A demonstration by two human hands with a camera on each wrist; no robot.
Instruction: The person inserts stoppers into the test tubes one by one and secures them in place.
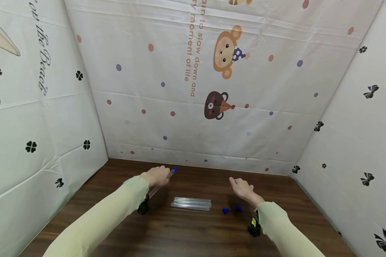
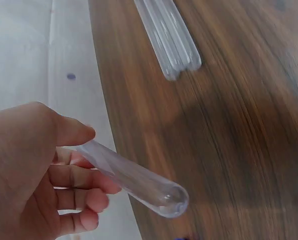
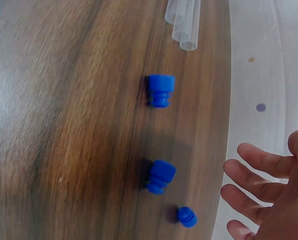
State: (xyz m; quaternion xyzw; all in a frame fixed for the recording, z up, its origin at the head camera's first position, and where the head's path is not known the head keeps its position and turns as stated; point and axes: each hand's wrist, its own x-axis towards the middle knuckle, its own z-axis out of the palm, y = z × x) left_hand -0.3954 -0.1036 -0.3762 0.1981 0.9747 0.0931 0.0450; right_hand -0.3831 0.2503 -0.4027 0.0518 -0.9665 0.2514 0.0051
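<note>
My left hand point(image 1: 157, 176) pinches a clear plastic test tube point(image 2: 139, 182) between thumb and fingers, raised over the table. A blue stopper point(image 1: 174, 170) shows at the tube's upper end in the head view; the rounded end slants down toward the wrist. My right hand point(image 1: 243, 189) is off to the right with nothing in it, its fingers loosely bent and apart. Below it on the table lie loose blue stoppers: one point(image 3: 161, 91) nearest the tubes, another point(image 3: 160, 176) beyond, and a third point(image 3: 187, 216) closest to that hand's fingers.
Several clear test tubes point(image 1: 191, 203) lie side by side at the middle of the dark wooden table point(image 1: 186, 235). White printed cloth point(image 1: 180, 125) walls in the back and both sides.
</note>
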